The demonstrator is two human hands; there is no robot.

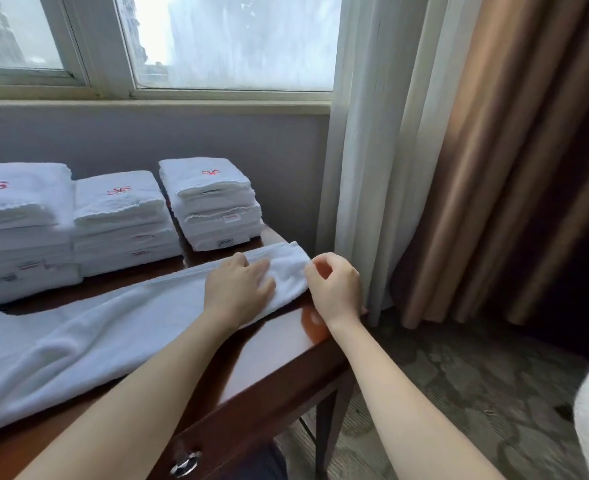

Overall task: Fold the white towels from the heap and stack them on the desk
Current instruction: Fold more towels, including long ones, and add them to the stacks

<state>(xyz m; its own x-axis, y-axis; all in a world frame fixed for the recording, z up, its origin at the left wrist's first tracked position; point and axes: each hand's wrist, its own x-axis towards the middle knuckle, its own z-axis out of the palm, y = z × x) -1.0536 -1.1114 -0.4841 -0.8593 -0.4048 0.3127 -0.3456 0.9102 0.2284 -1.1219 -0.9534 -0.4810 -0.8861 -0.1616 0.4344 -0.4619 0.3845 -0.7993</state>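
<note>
A single white towel is laid out on the dark wooden desk, folded lengthwise into a long band. Its long axis is set diagonally, from the near left of the desk toward the far right corner. The far end is pointed at the sheer curtain and lies just at the desk's right edge. The near end is spread wider and is cut off by the left border of the view.

The left hand is placed palm down on the towel close to its far end, with the fingers straight, slightly spread and pressed flat on the cloth. The right hand is held at the towel's end edge. Its fingers are curled narrow, and thumb and forefinger are closed on the hem there. Both forearms are seen bare.

Behind the towel, three stacks of folded white towels are ranged along the rear of the desk, below the window: a left stack, a middle stack and a right stack. A red embroidered mark is shown on the top towel of each. The left and middle stacks are touching. The right stack is set slightly apart.

A brown curtain is hung beside the sheer one, above patterned carpet. A metal drawer handle is seen on the desk front.
</note>
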